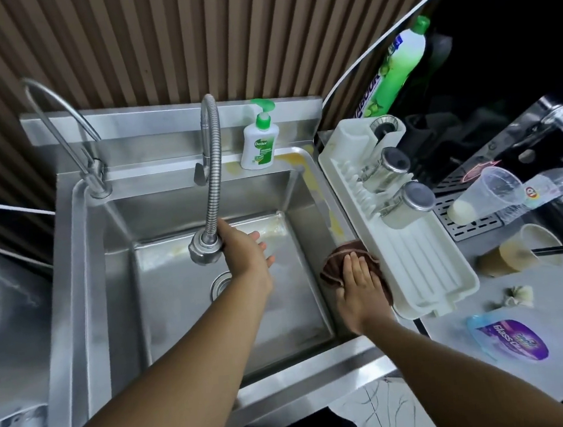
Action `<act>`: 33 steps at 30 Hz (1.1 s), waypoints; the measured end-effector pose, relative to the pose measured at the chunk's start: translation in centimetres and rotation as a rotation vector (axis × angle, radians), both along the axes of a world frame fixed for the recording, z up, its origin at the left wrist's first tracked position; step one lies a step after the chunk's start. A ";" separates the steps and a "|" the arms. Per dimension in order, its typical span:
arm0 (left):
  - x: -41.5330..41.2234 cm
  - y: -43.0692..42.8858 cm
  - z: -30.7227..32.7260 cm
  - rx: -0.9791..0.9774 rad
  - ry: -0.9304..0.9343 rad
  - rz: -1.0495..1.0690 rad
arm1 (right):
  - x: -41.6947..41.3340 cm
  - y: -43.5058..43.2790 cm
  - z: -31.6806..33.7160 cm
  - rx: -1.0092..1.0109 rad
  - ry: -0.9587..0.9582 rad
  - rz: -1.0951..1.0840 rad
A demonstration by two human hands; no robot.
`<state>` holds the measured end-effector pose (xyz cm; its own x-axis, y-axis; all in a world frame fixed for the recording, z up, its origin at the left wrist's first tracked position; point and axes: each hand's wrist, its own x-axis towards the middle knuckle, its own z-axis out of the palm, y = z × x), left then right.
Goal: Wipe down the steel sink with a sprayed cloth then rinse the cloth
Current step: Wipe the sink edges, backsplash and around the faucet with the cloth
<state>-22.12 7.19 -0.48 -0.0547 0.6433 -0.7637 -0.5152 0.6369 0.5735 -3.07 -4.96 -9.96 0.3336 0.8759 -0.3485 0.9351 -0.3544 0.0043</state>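
Right hand [357, 285] lies flat on the brown cloth [338, 259], fingers straight and together, pointing away toward the wall, pressing rather than gripping. The bunched cloth sits on the right rim of the steel sink [121, 280], its long axis running along the rim, tight against the white dish rack [426, 268]. Further in, left hand [247, 251] reaches over the basin, fingers extended and holding nothing, just beside the flexible faucet head [204, 246]. Soap bottle [260, 146] stands on the back ledge.
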 end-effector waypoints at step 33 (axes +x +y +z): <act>0.6 10.0 -1.3 0.397 0.672 -0.091 | 1.8 10.7 -1.6 0.124 0.038 0.109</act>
